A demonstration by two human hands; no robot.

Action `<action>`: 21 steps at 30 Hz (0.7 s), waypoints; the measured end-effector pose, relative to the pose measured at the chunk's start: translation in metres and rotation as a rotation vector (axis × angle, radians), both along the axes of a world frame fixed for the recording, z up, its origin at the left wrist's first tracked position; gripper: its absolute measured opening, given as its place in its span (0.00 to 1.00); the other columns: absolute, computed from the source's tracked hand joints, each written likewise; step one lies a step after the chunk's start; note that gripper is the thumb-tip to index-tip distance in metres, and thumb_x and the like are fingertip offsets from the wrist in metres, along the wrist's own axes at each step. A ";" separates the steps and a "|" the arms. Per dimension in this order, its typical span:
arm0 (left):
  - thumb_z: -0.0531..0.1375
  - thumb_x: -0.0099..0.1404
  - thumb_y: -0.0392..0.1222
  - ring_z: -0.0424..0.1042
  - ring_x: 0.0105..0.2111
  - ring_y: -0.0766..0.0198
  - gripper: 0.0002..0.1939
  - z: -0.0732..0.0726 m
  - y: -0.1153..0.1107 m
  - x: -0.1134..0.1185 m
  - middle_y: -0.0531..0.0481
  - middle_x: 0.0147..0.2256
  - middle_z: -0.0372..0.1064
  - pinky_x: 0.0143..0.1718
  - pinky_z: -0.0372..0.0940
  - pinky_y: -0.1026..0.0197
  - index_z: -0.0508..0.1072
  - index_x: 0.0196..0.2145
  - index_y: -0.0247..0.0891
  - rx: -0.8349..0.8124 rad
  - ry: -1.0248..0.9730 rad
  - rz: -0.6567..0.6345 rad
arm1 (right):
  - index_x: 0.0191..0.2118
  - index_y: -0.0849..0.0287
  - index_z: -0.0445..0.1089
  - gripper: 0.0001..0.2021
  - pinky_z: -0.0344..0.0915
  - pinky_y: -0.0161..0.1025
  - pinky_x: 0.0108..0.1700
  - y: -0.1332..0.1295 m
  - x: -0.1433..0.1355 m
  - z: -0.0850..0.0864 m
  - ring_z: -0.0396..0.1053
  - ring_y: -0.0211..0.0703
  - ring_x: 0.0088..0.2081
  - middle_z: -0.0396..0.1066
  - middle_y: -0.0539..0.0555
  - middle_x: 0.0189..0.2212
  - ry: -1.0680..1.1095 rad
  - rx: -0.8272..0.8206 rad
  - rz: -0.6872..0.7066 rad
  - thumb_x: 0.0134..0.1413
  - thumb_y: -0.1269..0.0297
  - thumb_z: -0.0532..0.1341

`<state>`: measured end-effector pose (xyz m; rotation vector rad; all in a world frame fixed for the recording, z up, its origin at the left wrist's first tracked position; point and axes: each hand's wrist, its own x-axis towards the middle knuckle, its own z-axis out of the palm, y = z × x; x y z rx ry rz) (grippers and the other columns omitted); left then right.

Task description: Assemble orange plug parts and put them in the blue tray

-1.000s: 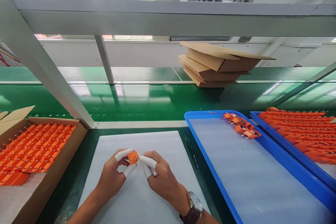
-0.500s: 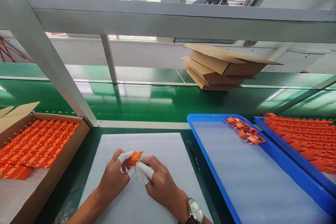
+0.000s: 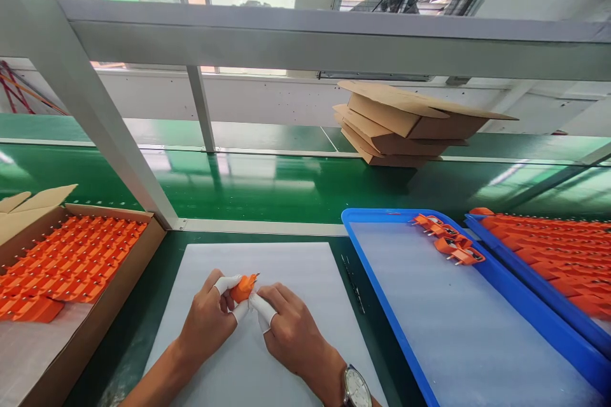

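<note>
Over a white sheet (image 3: 267, 362), my left hand (image 3: 207, 311) pinches a small orange plug (image 3: 243, 288) between thumb and fingers, its metal pin end pointing up and to the right. My right hand (image 3: 286, 324) is closed, its fingertips against the plug's lower right side. Whether those fingers grip the plug itself or a small white piece beside it cannot be made out. White finger covers wrap several fingertips on both hands. A watch (image 3: 356, 386) is on the right wrist.
At left, a cardboard box (image 3: 114, 280) holds rows of orange plugs. To the right, a blue tray (image 3: 382, 318) has several plugs at its far corner, beside a second blue tray (image 3: 539, 292) full of them. Thin tweezers-like tool (image 3: 352, 283) lies between sheet and tray. Flattened cartons (image 3: 401, 127) sit behind.
The plug has turned slightly in my left hand, its pins shifting a little to the left. Both hands stay in nearly the same place; the view has shifted slightly.
</note>
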<state>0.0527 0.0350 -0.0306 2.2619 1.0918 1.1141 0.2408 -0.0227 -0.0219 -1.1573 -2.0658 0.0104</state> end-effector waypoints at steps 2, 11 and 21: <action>0.63 0.64 0.35 0.67 0.24 0.69 0.14 0.002 -0.001 0.002 0.54 0.32 0.61 0.23 0.69 0.66 0.72 0.48 0.42 -0.016 -0.020 -0.004 | 0.48 0.59 0.71 0.21 0.74 0.48 0.36 0.000 0.001 0.000 0.69 0.50 0.38 0.74 0.60 0.42 0.029 -0.006 0.007 0.53 0.84 0.53; 0.65 0.63 0.39 0.68 0.27 0.66 0.14 0.005 -0.001 0.001 0.53 0.32 0.64 0.27 0.71 0.63 0.74 0.47 0.42 -0.176 -0.117 0.007 | 0.46 0.60 0.71 0.19 0.74 0.46 0.34 0.005 0.003 -0.004 0.69 0.49 0.37 0.75 0.61 0.43 -0.029 0.051 -0.058 0.57 0.85 0.51; 0.65 0.66 0.47 0.75 0.41 0.57 0.20 0.026 0.004 0.003 0.45 0.45 0.76 0.45 0.72 0.54 0.74 0.54 0.40 -0.888 -0.426 -0.244 | 0.56 0.60 0.66 0.22 0.76 0.45 0.40 0.003 0.004 0.005 0.70 0.49 0.42 0.73 0.61 0.45 0.200 0.048 0.015 0.58 0.84 0.55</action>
